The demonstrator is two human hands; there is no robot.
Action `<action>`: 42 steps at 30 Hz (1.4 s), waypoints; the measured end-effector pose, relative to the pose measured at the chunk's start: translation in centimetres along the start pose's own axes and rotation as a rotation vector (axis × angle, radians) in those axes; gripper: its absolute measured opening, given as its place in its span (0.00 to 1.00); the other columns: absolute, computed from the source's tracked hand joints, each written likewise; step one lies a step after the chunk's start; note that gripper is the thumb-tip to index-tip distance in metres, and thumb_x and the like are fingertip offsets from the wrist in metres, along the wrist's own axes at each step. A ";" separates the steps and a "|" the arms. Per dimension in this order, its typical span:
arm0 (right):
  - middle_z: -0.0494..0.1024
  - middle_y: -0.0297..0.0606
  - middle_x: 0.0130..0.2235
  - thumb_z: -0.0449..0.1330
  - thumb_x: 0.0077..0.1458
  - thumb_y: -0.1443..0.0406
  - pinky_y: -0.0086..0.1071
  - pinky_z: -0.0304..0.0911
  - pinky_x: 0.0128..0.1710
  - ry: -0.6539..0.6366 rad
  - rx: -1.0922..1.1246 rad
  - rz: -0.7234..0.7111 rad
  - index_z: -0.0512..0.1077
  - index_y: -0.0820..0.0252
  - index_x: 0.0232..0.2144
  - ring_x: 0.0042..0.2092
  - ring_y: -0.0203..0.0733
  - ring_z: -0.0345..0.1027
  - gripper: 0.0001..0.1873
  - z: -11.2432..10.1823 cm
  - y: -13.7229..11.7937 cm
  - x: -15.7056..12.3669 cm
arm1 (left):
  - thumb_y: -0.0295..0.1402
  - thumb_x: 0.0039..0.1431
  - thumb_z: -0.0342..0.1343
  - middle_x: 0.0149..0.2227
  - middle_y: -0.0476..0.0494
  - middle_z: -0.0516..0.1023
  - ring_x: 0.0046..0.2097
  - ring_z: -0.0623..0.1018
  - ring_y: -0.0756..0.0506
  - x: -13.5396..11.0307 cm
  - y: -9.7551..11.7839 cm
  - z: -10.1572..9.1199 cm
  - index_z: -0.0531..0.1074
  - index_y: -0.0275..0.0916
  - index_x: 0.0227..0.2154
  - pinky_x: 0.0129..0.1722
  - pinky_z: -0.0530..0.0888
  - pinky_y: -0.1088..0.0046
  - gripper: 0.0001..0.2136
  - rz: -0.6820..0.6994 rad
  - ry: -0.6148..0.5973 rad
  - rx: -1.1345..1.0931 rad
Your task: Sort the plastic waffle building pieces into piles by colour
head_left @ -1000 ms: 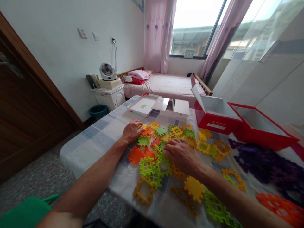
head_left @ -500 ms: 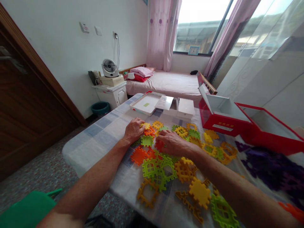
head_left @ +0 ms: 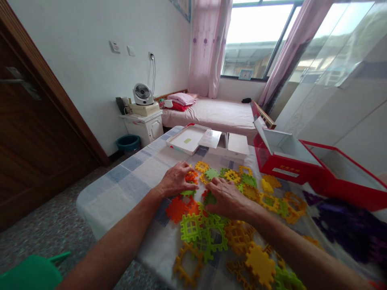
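Several flat, toothed plastic pieces in orange, yellow and green [head_left: 202, 231] lie scattered on a checked tablecloth [head_left: 127, 181]. My left hand [head_left: 175, 181] rests at the pile's left edge, its fingers closed on an orange piece [head_left: 191, 176]. My right hand [head_left: 227, 198] lies palm down in the middle of the pile, fingers curled on a dark green piece [head_left: 209, 198] beside a red one. The two hands are close together, almost touching. A solid orange piece [head_left: 176, 209] lies just below my left hand.
An open red box [head_left: 284, 165] stands at the back right, a white tray [head_left: 186, 139] and a white box [head_left: 231, 146] behind the pile. Dark purple pieces [head_left: 347, 225] lie at the right. Beyond the table are a bed, a nightstand with a fan [head_left: 142, 93], and a teal bin [head_left: 128, 142]. A green seat [head_left: 28, 274] is at lower left.
My right hand has moved left and away from me across the pile, toward my left hand. My left hand has closed on the orange piece. The camera has shifted slightly.
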State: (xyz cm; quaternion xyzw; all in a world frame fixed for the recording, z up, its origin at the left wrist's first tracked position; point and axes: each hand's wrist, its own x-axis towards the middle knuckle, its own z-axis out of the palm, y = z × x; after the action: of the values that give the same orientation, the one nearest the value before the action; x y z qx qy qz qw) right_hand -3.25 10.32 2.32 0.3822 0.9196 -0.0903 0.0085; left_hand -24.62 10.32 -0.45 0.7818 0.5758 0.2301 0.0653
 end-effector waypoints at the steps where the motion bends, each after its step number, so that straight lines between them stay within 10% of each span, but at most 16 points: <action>1: 0.69 0.44 0.44 0.62 0.47 0.57 0.38 0.54 0.42 -0.012 -0.008 0.006 0.70 0.59 0.41 0.46 0.50 0.61 0.19 0.0 -0.1 0.0 | 0.48 0.43 0.63 0.46 0.42 0.70 0.47 0.72 0.42 0.0 0.1 0.0 0.73 0.41 0.45 0.48 0.70 0.68 0.26 0.014 -0.021 -0.003; 13: 0.72 0.33 0.32 0.59 0.50 0.66 0.25 0.52 0.32 -0.074 0.427 -0.001 0.72 0.63 0.33 0.33 0.32 0.61 0.07 -1.8 2.5 0.4 | 0.22 0.45 0.50 0.45 0.42 0.71 0.34 0.75 0.53 0.3 -1.0 0.1 0.73 0.36 0.41 0.37 0.74 0.77 0.18 -0.085 0.061 -0.388; 18: 0.72 0.31 0.29 0.59 0.51 0.64 0.25 0.52 0.29 -0.289 0.382 -0.045 0.74 0.62 0.34 0.29 0.31 0.60 0.08 -3.4 4.3 -1.0 | 0.24 0.46 0.50 0.43 0.42 0.73 0.38 0.76 0.50 0.6 -2.1 -1.2 0.72 0.34 0.41 0.35 0.74 0.77 0.17 -0.202 0.118 -0.366; 25: 0.71 0.41 0.41 0.60 0.51 0.65 0.34 0.54 0.43 -0.089 0.024 -0.080 0.74 0.60 0.39 0.43 0.42 0.62 0.11 -2.3 1.4 -0.9 | 0.25 0.51 0.46 0.45 0.35 0.73 0.48 0.72 0.40 0.5 -4.6 -2.2 0.73 0.32 0.42 0.54 0.66 0.59 0.17 -0.393 0.301 -0.036; 31: 0.70 0.42 0.39 0.67 0.42 0.63 0.34 0.52 0.42 -0.170 -0.057 0.006 0.73 0.63 0.35 0.42 0.43 0.59 0.16 -1.7 0.3 -0.4 | 0.43 0.52 0.57 0.48 0.40 0.73 0.50 0.70 0.40 0.7 -4.0 0.1 0.73 0.38 0.46 0.54 0.65 0.63 0.20 -0.235 0.142 0.052; 42: 0.61 0.30 0.21 0.51 0.57 0.61 0.27 0.42 0.24 0.076 0.386 0.227 0.67 0.64 0.23 0.24 0.29 0.50 0.16 -2.1 -1.2 5.0 | 0.44 0.55 0.53 0.42 0.41 0.75 0.44 0.74 0.44 1.3 -3.0 1.0 0.75 0.38 0.43 0.47 0.68 0.71 0.18 -0.316 0.151 -0.071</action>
State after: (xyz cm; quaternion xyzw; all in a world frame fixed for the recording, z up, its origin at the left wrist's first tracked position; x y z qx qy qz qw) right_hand -7.52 13.32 4.13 0.4810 0.8360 -0.2483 -0.0894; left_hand -26.49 12.63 -2.05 0.6592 0.6865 0.2951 0.0848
